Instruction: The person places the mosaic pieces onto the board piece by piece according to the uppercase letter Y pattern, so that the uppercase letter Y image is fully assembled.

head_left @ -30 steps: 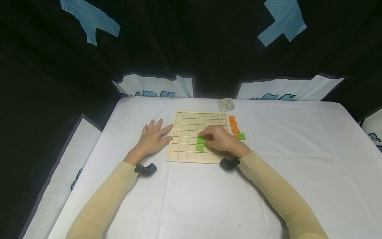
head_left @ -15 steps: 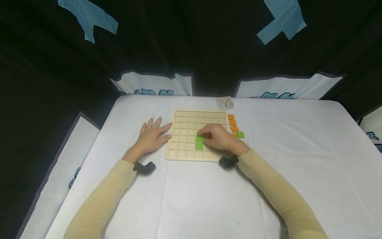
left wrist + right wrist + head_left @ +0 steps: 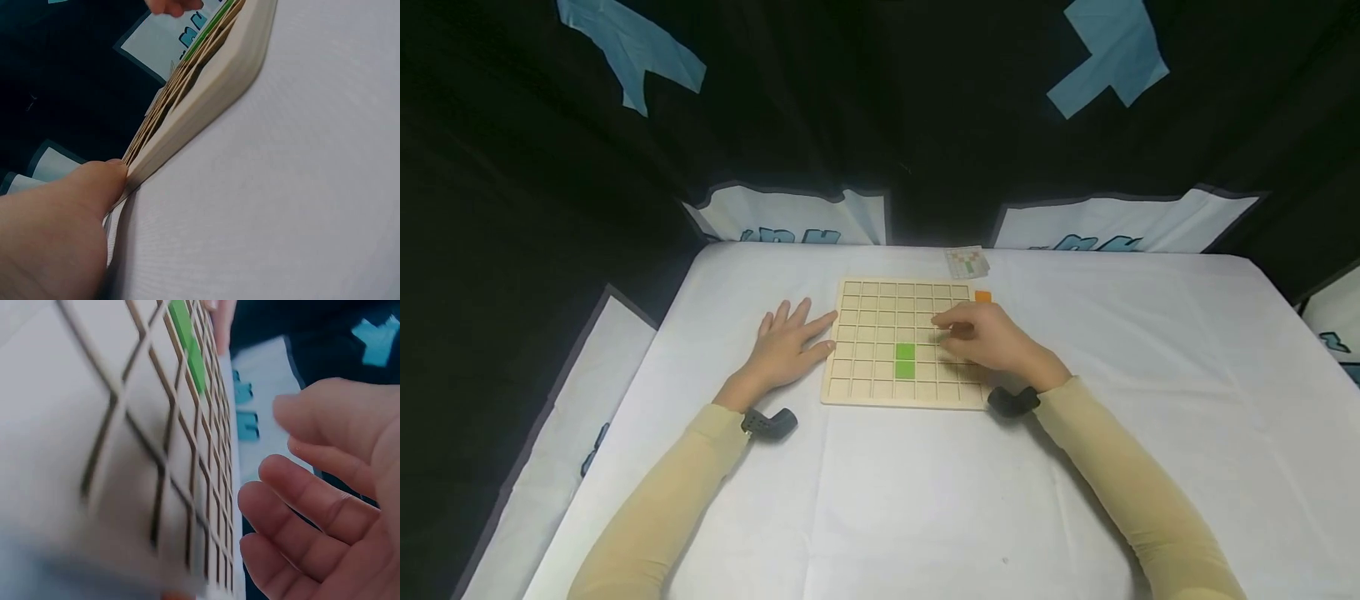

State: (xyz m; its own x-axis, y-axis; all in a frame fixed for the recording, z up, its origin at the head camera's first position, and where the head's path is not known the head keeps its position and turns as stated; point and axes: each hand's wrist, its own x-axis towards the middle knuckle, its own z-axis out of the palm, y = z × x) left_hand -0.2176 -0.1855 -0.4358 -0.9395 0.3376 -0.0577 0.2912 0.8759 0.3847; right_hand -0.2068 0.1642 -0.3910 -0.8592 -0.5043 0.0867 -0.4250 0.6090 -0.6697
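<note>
A pale wooden grid board (image 3: 859, 367) lies on the white table. Two green square tiles (image 3: 906, 360) sit in neighbouring cells of it, one directly beyond the other. My left hand (image 3: 781, 346) lies flat on the table with fingers spread, thumb and index fingertip at the board's left edge. In the left wrist view the thumb (image 3: 94, 184) meets the board's side. My right hand (image 3: 988, 335) hovers over the board's right side. Its bent fingers (image 3: 300, 487) stand apart from the thumb in the right wrist view, with nothing between them.
One orange tile (image 3: 982, 296) shows beyond my right hand, by the board's right edge; that hand hides the other loose tiles there. A small printed card (image 3: 967, 262) lies past the board's far edge. A black curtain (image 3: 880, 100) hangs behind the table.
My right hand has left the green tiles and moved right across the board, its fingers loosening. It now covers most of the loose tiles. The left hand stays in place.
</note>
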